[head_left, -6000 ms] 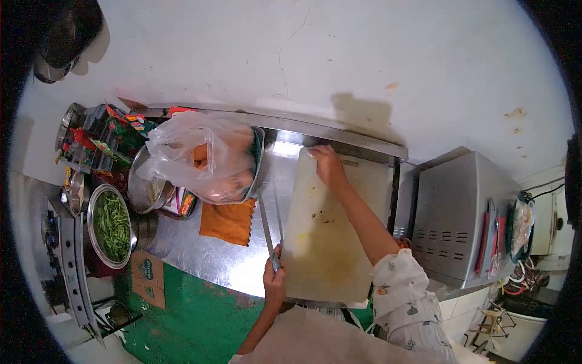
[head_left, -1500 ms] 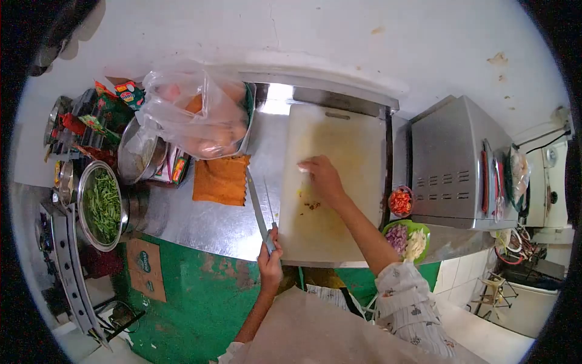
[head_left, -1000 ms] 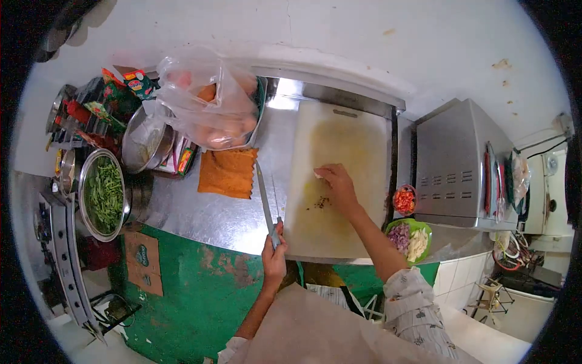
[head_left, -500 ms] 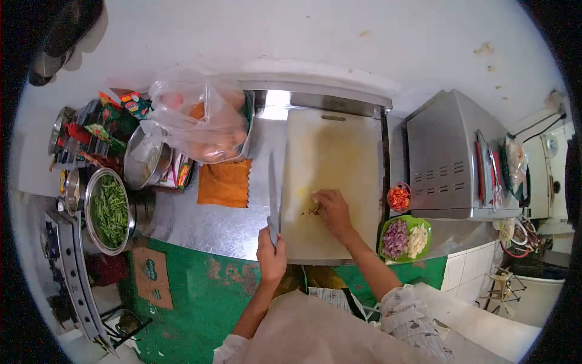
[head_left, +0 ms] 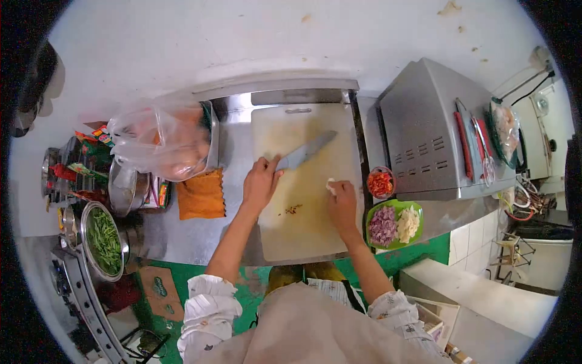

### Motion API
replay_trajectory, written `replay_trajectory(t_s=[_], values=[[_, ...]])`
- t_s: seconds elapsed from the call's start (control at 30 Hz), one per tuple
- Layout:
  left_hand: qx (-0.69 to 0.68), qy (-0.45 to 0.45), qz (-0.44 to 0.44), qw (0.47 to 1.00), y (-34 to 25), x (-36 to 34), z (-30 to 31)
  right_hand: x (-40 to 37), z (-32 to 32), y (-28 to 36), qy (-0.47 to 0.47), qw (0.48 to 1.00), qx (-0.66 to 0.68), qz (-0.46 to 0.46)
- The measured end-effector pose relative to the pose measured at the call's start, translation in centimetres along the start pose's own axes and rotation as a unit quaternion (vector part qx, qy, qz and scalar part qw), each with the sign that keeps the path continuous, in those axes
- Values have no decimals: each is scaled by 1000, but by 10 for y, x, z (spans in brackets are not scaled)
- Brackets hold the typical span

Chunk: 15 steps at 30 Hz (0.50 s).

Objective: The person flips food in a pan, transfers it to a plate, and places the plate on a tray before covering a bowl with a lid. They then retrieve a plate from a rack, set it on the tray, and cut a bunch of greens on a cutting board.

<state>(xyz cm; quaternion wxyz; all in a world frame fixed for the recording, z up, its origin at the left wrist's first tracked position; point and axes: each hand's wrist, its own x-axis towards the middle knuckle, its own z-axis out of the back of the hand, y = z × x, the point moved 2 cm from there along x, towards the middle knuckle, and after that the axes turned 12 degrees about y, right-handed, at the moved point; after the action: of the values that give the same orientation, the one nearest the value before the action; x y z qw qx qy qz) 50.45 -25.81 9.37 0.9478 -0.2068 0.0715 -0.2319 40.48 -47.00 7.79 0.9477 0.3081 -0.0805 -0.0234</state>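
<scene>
My left hand [head_left: 262, 185] is closed round the handle of a knife [head_left: 309, 150], whose blade lies low over the white cutting board [head_left: 279, 130] and points up and to the right. My right hand [head_left: 343, 203], over the board's right side, pinches a small whitish piece [head_left: 330, 185], too small to name. Small brown bits [head_left: 293, 209] lie on the lower part of the board. Right of the board are a bowl of chopped red pieces [head_left: 380, 184] and a green plate [head_left: 393, 245] with chopped purple and pale pieces.
An orange cloth [head_left: 201, 195] and a plastic bag [head_left: 160, 142] in a container are left of the board. Farther left stands a bowl of cut greens [head_left: 104, 241]. A metal appliance [head_left: 424, 142] stands at the right; a wall [head_left: 242, 36] rises behind.
My left hand has moved up onto the board with the knife, whose blade has turned rightward. My right hand has moved right, away from the brown bits. The camera view has shifted.
</scene>
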Motion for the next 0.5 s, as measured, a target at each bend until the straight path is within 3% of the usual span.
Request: replay_trajectory(t_s=[0.1,0.27,0.33,0.37,0.4,0.5], values=[[23,-11,-20,999,8,8,0,-23,-24,29,39,997,4,66],[24,-10,-8,1000,9,4,2,-33,-42,61,65,995,60,49],[-24,-110,-20,993,7,-12,15,-29,-31,59,79,993,84,24],[-25,-111,-13,993,10,-23,15,-26,-21,52,43,994,96,25],[-65,-124,26,990,16,-41,14,-25,-16,46,7,994,109,25],[-128,-126,102,978,20,-96,-2,-33,-24,42,43,997,54,-18]])
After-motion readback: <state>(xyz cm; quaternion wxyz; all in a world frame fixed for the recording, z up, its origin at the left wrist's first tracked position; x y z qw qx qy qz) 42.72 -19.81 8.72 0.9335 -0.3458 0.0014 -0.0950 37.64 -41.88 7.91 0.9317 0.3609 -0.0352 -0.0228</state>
